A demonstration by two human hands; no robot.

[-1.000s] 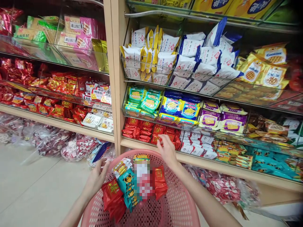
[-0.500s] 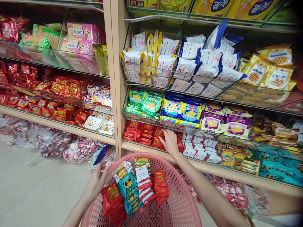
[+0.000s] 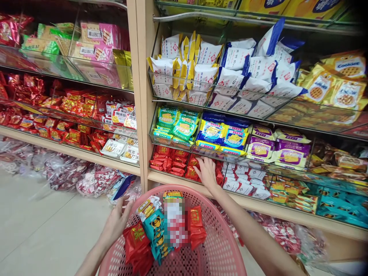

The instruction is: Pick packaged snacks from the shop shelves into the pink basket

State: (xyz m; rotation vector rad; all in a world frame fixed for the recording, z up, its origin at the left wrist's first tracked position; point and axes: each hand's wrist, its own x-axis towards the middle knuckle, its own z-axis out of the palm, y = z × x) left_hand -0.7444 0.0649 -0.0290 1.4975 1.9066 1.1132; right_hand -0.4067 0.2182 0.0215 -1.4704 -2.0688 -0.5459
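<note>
My left hand (image 3: pixel 117 219) is at the left rim of a pink perforated plastic basket (image 3: pixel 230 237), its fingers loosely around the edge. My right hand (image 3: pixel 207 173) reaches into a low shelf bin, with thumb and fingers apart over red snack packets (image 3: pixel 192 173); no packet shows in its grasp. Inside the basket lie red packets (image 3: pixel 137 241), teal packets (image 3: pixel 156 232), a yellow-and-white packet (image 3: pixel 148 207), and another red bundle (image 3: pixel 197 226). A white-and-red item (image 3: pixel 176 226) between them is pixelated.
Glass-fronted bins hold green packs (image 3: pixel 185 126), blue-and-yellow packs (image 3: pixel 211 132), purple packs (image 3: pixel 260 147) and white-and-red packets (image 3: pixel 244 178). A wooden upright (image 3: pixel 140 88) divides the shelves. Plastic-bagged goods (image 3: pixel 97 178) lie on the floor below the left shelf.
The view has shifted slightly, and the shelf goods appear a little farther right. Both hands keep nearly the same positions. The white-and-red item in the basket is now pixelated.
</note>
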